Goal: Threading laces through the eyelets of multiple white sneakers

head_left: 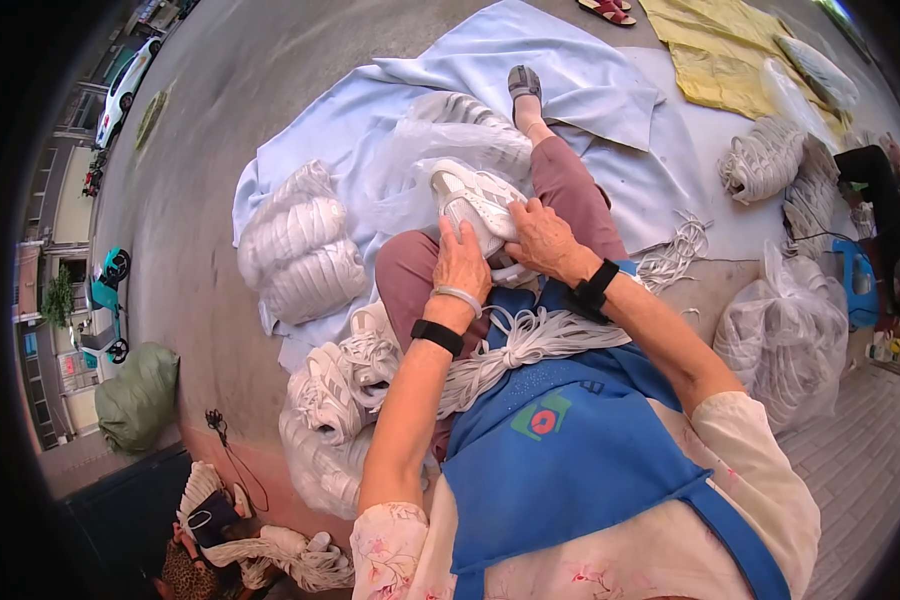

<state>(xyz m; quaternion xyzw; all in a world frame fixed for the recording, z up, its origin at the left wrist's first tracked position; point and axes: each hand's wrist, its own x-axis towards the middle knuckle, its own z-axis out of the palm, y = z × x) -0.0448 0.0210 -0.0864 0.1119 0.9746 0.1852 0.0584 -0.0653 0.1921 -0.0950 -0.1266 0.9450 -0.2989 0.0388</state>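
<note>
Sneaker (482, 202), lengthwise away-left, toe unclear, in curled left hand (460, 265) and pinching right hand (550, 242)

Left of the shoe (480, 200), a bundle (300, 245) lay on a cloth (315, 125); on the shoe's near side, laces (560, 338) lay across an apron (590, 430); well right sat a bag (785, 330).

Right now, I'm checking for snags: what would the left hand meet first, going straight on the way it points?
The left hand would first meet the white sports shoe its fingers touch; depth beyond is unclear.
</note>
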